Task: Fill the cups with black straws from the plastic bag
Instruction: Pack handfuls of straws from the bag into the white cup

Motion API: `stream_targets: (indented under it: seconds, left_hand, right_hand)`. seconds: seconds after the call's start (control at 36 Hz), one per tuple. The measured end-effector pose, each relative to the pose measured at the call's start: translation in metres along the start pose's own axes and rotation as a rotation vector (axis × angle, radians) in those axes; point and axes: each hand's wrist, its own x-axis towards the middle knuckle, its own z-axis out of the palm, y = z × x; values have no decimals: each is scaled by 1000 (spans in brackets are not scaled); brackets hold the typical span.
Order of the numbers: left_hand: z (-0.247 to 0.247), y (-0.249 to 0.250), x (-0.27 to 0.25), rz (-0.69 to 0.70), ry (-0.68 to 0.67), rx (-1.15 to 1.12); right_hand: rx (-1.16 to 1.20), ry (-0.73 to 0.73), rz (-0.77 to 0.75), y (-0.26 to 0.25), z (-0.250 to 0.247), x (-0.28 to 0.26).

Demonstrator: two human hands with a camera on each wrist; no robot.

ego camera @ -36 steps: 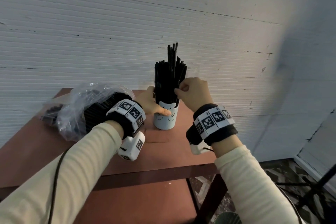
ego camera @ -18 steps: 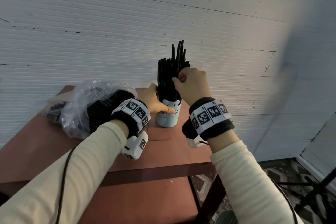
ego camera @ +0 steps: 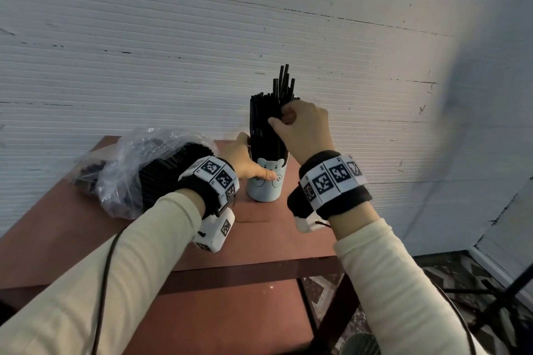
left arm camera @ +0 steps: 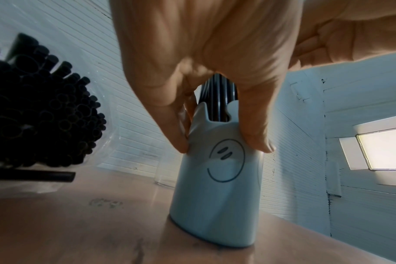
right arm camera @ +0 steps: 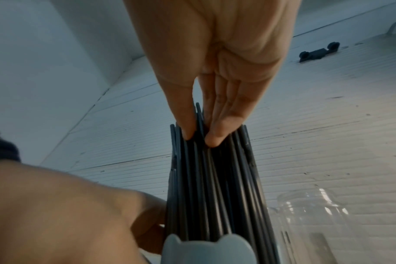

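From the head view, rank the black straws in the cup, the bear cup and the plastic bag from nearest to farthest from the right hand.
1. Black straws: pinched in the right hand itself, above the cup.
2. Bear cup: just below that hand, held by the left hand.
3. Plastic bag: farthest, on the table's left side, beyond the left wrist.

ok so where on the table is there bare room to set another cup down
Bare tabletop lies between the bear cup and the near edge. Crowded: plastic bag fills the far left, both hands work the cup, and a clear glass cup stands behind it.
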Motion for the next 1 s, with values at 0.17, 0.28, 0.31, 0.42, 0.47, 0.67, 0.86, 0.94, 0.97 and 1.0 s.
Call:
stream_targets:
  seconds: [0.17,0.28,0.31,0.42,0.47,0.67,0.86,0.94,0.97,1.0]
  left_hand:
    - [0,-1,0,5,5,-11]
    - [0,-1,1,12,1,-23]
    - [0,-1,1,17,6,-29]
    - [2,-3,1,22,15,-48]
    - [1,-2,1,20,6,-39]
    - [0,-2,2,20,1,-53]
    - [0,-2,3,26,5,-39]
    - [0,-2,2,26,9,-33]
    - [1,-2,2,25,10,-35]
    - [0,-2,2,24,11,-38]
  right_hand:
    - [-27,-37,4,0,3,5]
    - [-32,-62,10,5,2,-1]
    - [-31,-67,17,6,3,-2]
    - [-9,-74,48,7,5,-5]
    - [11,-89,48,8,2,-4]
    - [156,108,-59,8,-12,0]
    - [71,154,-128,6,-15,27]
    - [38,154,-163,1,-14,30]
    - [34,158,-187,-1,-15,28]
    - [30,159,-219,-3,-15,25]
